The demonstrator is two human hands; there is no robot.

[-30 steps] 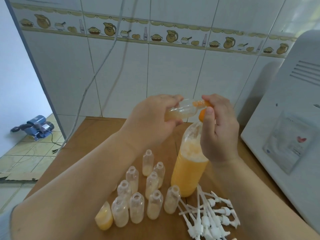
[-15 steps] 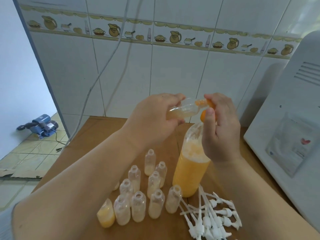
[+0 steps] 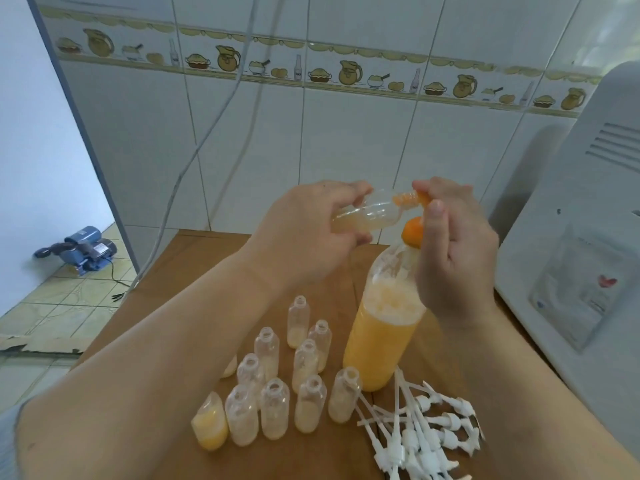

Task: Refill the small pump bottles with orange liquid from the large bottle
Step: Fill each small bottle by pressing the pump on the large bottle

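My left hand (image 3: pixel 304 233) grips a small clear bottle (image 3: pixel 370 214) on its side above the table, neck pointing right, with a little pale liquid in it. My right hand (image 3: pixel 453 258) pinches a small orange piece (image 3: pixel 420 199) at that bottle's mouth. Just below stands the large bottle (image 3: pixel 381 341), about two-thirds full of foamy orange liquid, its orange top (image 3: pixel 412 233) beside my right thumb. Several open small bottles (image 3: pixel 273 407) stand in a cluster to its left. One at the front left (image 3: pixel 209 427) holds orange liquid and tilts.
A pile of white pump heads (image 3: pixel 426 434) lies at the front right of the wooden table (image 3: pixel 194 265). A white appliance (image 3: pixel 588 271) stands along the right side. A cable (image 3: pixel 207 133) hangs down the tiled wall. A blue motor (image 3: pixel 79 247) sits on the floor, left.
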